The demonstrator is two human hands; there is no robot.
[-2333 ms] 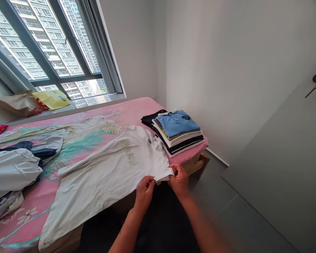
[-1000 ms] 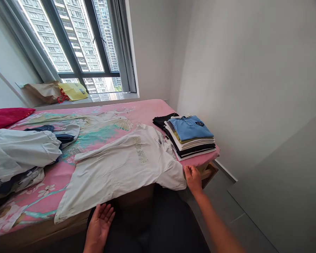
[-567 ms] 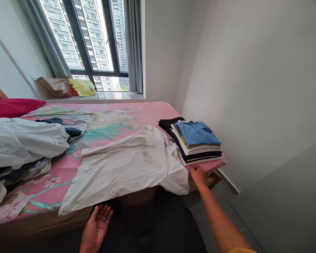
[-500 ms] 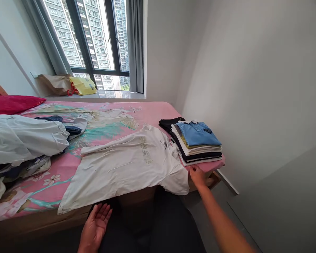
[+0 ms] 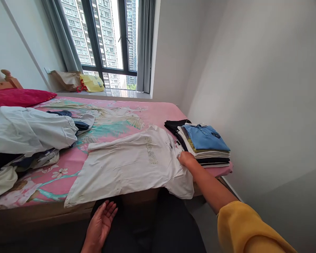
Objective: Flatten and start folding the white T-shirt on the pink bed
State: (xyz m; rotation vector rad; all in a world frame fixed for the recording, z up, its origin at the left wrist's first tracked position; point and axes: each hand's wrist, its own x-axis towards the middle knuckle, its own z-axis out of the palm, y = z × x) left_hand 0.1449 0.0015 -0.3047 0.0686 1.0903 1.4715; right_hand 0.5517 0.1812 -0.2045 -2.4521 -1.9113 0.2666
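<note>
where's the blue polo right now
In the head view, the blue polo tops the folded stack at the bed's right end, just beyond the right hand.

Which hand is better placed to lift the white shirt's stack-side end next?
Right, likely: the right hand is at that end of the shirt; the left hand is palm up past its near edge.

Shirt (image 5: 126, 165): matt white cloth, lightly wrinkled. Bedspread (image 5: 158, 110): smooth printed cloth. Cushion (image 5: 21, 97): red cloth. Bedpost (image 5: 13, 80): smooth wood. Brown bag (image 5: 65, 80): creased, paper-like.
</note>
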